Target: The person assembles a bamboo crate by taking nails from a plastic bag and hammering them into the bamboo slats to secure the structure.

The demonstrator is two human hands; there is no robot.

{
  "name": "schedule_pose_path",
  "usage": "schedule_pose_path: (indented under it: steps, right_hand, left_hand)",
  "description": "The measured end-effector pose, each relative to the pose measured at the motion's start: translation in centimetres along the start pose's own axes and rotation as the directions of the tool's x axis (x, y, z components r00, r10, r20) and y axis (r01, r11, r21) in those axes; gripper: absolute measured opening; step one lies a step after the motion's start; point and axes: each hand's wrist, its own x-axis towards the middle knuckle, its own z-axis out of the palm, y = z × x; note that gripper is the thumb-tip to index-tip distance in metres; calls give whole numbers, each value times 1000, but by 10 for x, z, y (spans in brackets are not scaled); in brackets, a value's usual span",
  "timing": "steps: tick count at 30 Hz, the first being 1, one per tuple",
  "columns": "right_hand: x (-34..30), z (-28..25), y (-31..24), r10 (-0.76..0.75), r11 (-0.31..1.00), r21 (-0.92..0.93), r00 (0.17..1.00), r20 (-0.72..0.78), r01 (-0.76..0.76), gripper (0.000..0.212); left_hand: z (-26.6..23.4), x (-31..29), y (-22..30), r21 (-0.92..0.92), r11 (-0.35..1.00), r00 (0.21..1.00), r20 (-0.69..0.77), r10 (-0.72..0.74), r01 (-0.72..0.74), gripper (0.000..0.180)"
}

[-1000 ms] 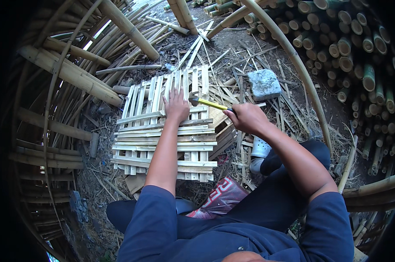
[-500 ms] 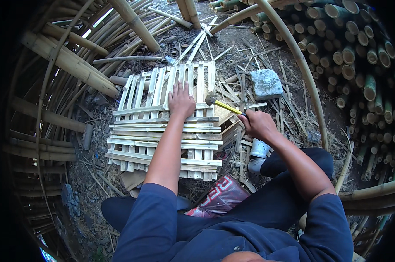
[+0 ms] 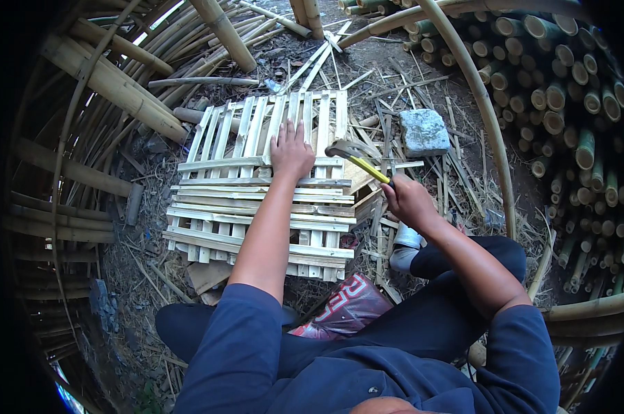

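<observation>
A panel of pale bamboo slats (image 3: 319, 222), laid crosswise over one another, lies in front of me. My left hand (image 3: 293, 155) presses flat on its far half, fingers spread over the lengthwise slats. To the panel's right, my right hand (image 3: 408, 200) is closed round the dark grip of a claw hammer (image 3: 368, 168) with a yellow shaft. The hammer's metal head hangs by the panel's right edge, close to the end of a crosswise slat. Whether it touches the slat I cannot tell. Under the right edge, part of a wooden support (image 3: 364, 205) shows.
A squarish pale stone (image 3: 424, 132) rests right of the panel among bamboo scraps. Stacked bamboo poles (image 3: 553, 123) fill the far right, with a curved pole (image 3: 479, 90) before them. More poles (image 3: 112, 96) stand at left. A printed red sack (image 3: 346, 310) lies by my legs.
The hammer's head has turned and appears raised from the slat end, with its claw now showing more. My left hand keeps its place on the panel. The whole view has shifted slightly.
</observation>
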Motion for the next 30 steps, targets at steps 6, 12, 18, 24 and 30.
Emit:
schedule_pose_path:
  steps: [6, 12, 18, 24, 30]
  right_hand:
    - [-6, 1, -8, 9, 1000, 8, 997, -74, -8, 39]
    - [-2, 10, 3, 118, 991, -71, 991, 63, -113, 36]
    - [-5, 1, -4, 35, 977, 211, 980, -195, 7, 38]
    - [-5, 5, -7, 60, 997, -35, 996, -63, -62, 36]
    - [-8, 6, -7, 94, 977, -202, 989, 118, -69, 42]
  left_hand:
    - [2, -3, -3, -22, 1000, 1000, -18, 5, -5, 67]
    - [3, 3, -3, -14, 1000, 999, -44, 10, -11, 68]
    - [1, -2, -3, -25, 1000, 1000, -17, -2, 1, 69]
    - [-1, -4, -1, -36, 999, 1000, -12, -1, 0, 67]
    - [4, 3, -6, -12, 1000, 999, -42, 10, -10, 68]
